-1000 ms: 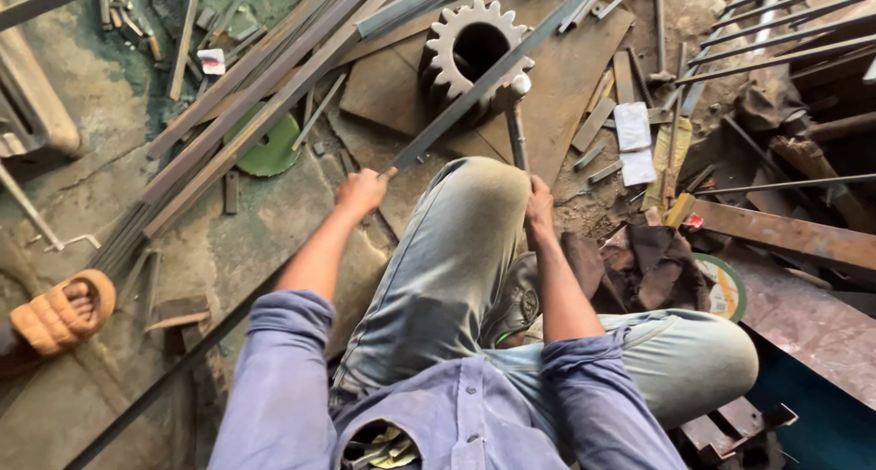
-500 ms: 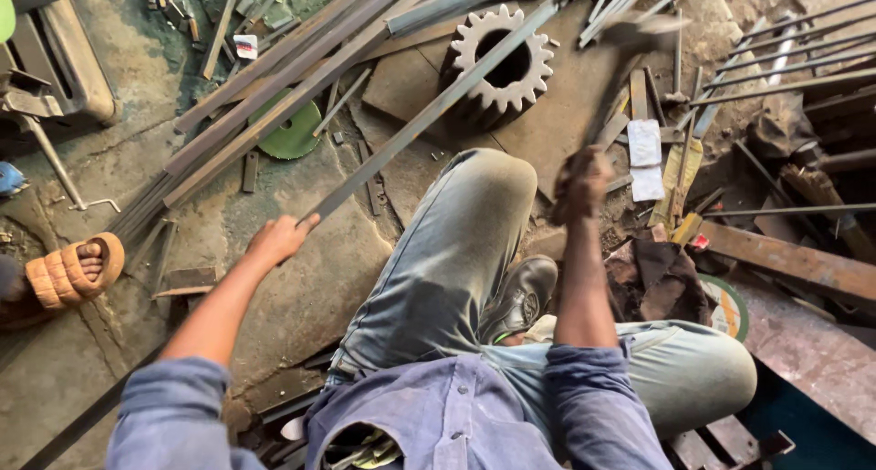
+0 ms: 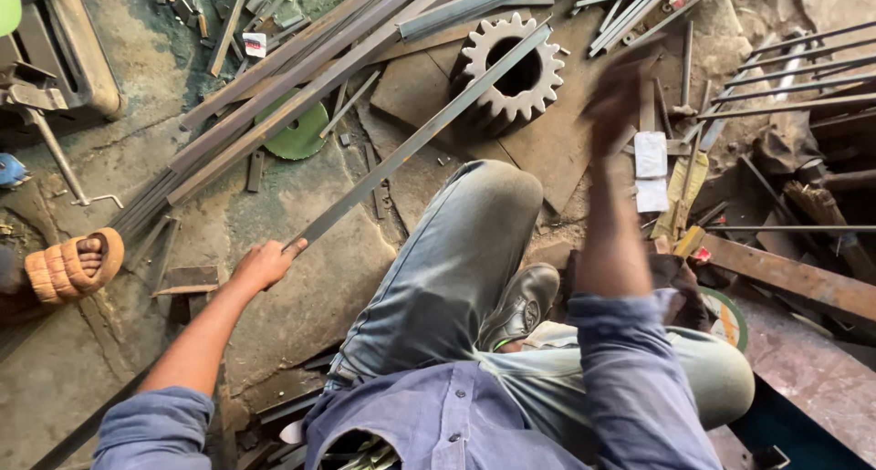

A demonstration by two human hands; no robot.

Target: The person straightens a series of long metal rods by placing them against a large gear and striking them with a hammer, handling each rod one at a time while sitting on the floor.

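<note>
The left hand (image 3: 266, 262) is closing around the near end of a long flat steel bar (image 3: 424, 137), which is running away from the grip up and to the right until its far end is lying across a large toothed gear (image 3: 511, 73). The right hand (image 3: 616, 100) is hanging raised above the floor to the right of the gear, too blurred to tell whether it is closed or gripping anything. Beyond the bar, 1 green disc (image 3: 297, 134) is lying under a bundle of long strips (image 3: 292, 68), and a foot in an orange sandal (image 3: 68, 265) is resting at the left edge.
</note>
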